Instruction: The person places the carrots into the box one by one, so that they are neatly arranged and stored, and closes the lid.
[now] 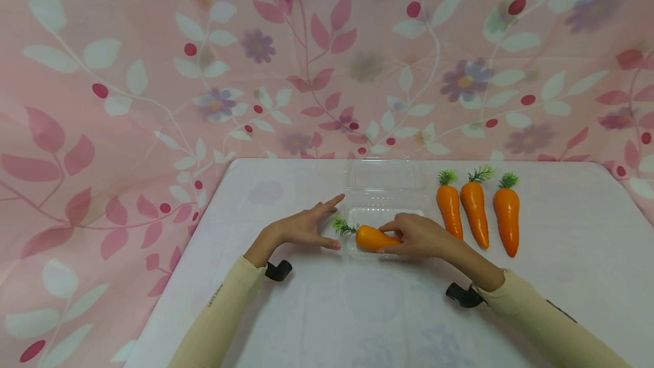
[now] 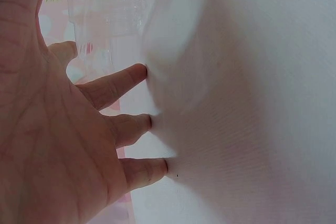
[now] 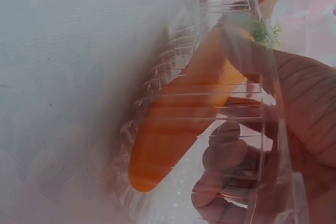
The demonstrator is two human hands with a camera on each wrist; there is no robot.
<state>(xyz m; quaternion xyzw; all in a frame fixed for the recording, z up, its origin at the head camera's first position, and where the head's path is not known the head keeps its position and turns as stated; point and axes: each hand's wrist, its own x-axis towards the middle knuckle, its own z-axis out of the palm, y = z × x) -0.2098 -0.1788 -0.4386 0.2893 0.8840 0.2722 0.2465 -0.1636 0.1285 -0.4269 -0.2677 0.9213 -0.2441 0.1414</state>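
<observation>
Head view showed my left hand spread wide, my right hand pinching a carrot inside the clear box, its leaves past the left rim; three more carrots lay rightward on the surface, flowered cloth behind.

The carrot at centre is yellow-orange, the three carrots at right deeper orange, all green-topped. Across the upper frame, pink cloth bears white leaves, red dots, mauve flowers. The sleeves are cream.

glossy smooth carrot, shiny clear-plastic box, matt woven tablecloth
</observation>
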